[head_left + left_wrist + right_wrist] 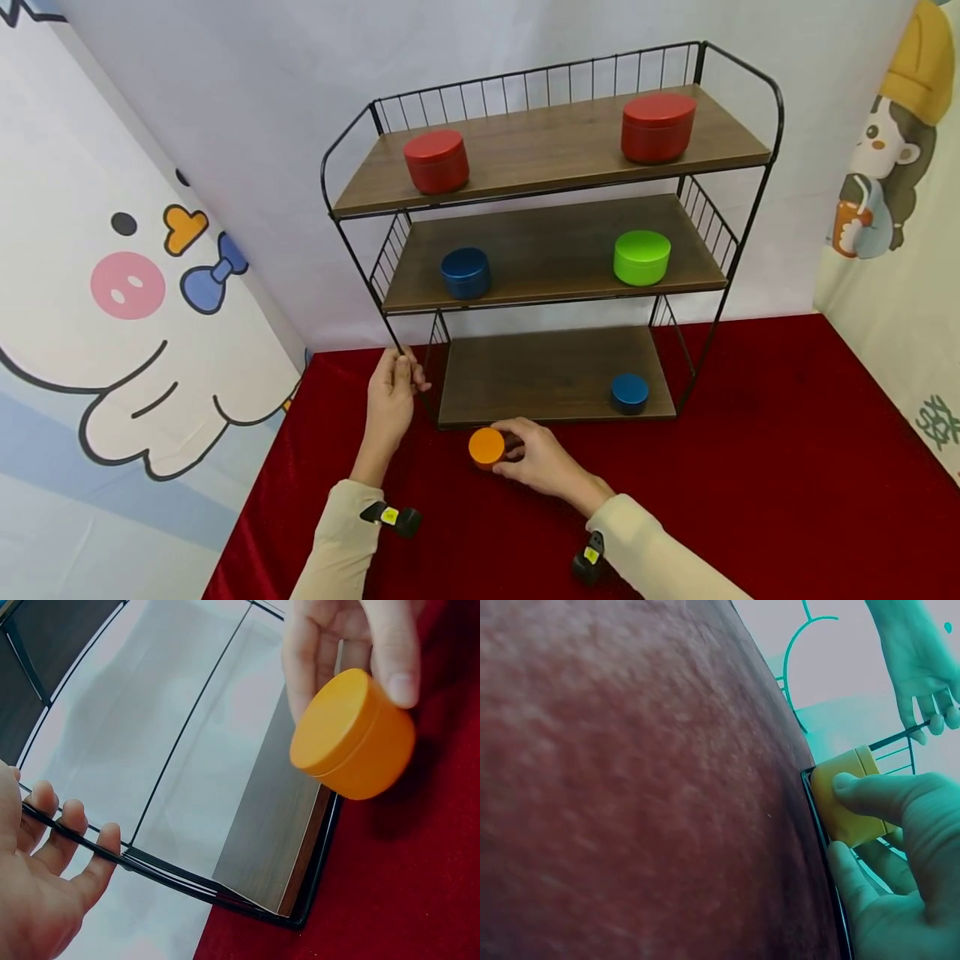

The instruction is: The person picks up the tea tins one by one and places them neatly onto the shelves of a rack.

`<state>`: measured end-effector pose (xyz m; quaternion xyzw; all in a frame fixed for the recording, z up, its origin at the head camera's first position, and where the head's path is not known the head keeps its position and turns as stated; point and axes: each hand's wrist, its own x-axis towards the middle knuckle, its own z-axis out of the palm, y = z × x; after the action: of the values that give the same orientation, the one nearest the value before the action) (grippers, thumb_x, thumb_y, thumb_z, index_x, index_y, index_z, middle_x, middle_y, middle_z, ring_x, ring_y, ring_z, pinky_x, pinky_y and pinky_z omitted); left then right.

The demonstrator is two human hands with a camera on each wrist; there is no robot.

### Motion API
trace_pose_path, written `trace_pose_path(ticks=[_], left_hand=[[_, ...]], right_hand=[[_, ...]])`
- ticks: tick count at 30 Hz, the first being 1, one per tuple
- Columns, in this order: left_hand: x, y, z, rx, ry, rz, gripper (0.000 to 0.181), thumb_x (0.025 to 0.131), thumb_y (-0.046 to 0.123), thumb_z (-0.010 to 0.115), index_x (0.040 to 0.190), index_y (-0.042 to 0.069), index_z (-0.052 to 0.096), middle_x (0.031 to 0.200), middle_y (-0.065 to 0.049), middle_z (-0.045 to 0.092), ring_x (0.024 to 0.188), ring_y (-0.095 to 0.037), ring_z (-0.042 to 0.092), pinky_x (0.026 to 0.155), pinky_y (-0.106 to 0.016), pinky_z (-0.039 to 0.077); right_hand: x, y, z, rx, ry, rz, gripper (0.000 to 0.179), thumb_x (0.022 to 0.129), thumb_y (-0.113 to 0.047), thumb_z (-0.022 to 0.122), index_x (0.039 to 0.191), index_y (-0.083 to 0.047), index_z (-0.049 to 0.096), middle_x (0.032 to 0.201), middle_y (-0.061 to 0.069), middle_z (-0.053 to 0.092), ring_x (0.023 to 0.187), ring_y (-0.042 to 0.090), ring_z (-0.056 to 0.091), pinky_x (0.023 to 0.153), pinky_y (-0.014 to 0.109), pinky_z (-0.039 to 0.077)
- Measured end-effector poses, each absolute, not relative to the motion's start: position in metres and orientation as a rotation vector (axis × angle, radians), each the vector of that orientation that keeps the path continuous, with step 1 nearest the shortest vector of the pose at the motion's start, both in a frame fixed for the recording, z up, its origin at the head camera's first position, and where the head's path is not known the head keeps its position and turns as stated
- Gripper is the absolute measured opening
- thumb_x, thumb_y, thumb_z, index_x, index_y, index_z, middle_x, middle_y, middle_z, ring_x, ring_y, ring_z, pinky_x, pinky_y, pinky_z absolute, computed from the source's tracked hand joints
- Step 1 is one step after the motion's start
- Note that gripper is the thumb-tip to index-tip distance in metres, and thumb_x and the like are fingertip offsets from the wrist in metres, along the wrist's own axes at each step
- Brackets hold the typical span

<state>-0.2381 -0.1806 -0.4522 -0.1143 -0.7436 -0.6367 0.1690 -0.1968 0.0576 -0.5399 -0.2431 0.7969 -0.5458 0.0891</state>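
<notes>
My right hand [543, 458] pinches a round orange tin [487, 447] between thumb and fingers, in front of the bottom board's left half. Seen from the left wrist, that orange tin [352, 735] has its lid on and is held above the red cloth. With its fingers curled round the front left post, my left hand [392, 387] grips the black wire frame of a three-tier shelf rack [547, 371]. On the bottom board, a small blue tin [629, 393] sits near the right end.
Two red tins, one on the left [437, 162] and one on the right [657, 127], stand on the top board. The middle board bears a dark blue tin [466, 273] and a green tin [642, 258]. Red cloth [787, 467] lies under the rack; printed curtains hang around.
</notes>
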Motion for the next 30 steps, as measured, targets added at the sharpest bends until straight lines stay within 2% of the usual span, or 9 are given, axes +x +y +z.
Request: trace_pose_path(ticks=[12, 21, 25, 30], left_hand=[[-0.239, -0.181, -0.452, -0.327, -2.096, -1.82, 0.029, 0.113, 0.016, 0.035, 0.106, -0.01, 0.046, 0.081, -0.023, 0.048, 0.075, -0.015, 0.055, 0.07, -0.022, 0.057], [-0.238, -0.18, -0.452, -0.328, -2.101, -1.82, 0.028, 0.113, 0.016, 0.035, 0.105, -0.008, 0.047, 0.081, -0.023, 0.049, 0.074, -0.015, 0.055, 0.07, -0.022, 0.058], [-0.239, -0.18, -0.453, -0.33, -2.1, -1.824, 0.031, 0.113, 0.016, 0.035, 0.106, -0.012, 0.046, 0.081, -0.024, 0.048, 0.075, -0.015, 0.055, 0.07, -0.022, 0.058], [-0.239, -0.18, -0.453, -0.323, -2.105, -1.819, 0.032, 0.113, 0.017, 0.036, 0.106, -0.012, 0.046, 0.081, -0.024, 0.048, 0.075, -0.015, 0.055, 0.07, -0.022, 0.058]], right_hand=[[-0.216, 0.055, -0.535, -0.67, 2.373, -1.649, 0.055, 0.091, -0.002, 0.077, 0.142, 0.001, 0.054, 0.137, 0.022, 0.056, 0.115, 0.037, 0.066, 0.09, 0.027, 0.06], [-0.23, 0.049, -0.527, -0.623, 2.449, -1.66, 0.057, 0.089, -0.003, 0.08, 0.14, 0.001, 0.056, 0.135, 0.021, 0.059, 0.112, 0.034, 0.068, 0.09, 0.032, 0.061], [-0.237, 0.047, -0.527, -0.577, 2.475, -1.668, 0.056, 0.088, -0.004, 0.081, 0.139, 0.0, 0.057, 0.134, 0.021, 0.059, 0.111, 0.033, 0.069, 0.09, 0.034, 0.061], [-0.246, 0.046, -0.53, -0.493, 2.486, -1.694, 0.056, 0.088, -0.004, 0.082, 0.139, 0.0, 0.058, 0.131, 0.02, 0.061, 0.109, 0.032, 0.069, 0.09, 0.036, 0.061]])
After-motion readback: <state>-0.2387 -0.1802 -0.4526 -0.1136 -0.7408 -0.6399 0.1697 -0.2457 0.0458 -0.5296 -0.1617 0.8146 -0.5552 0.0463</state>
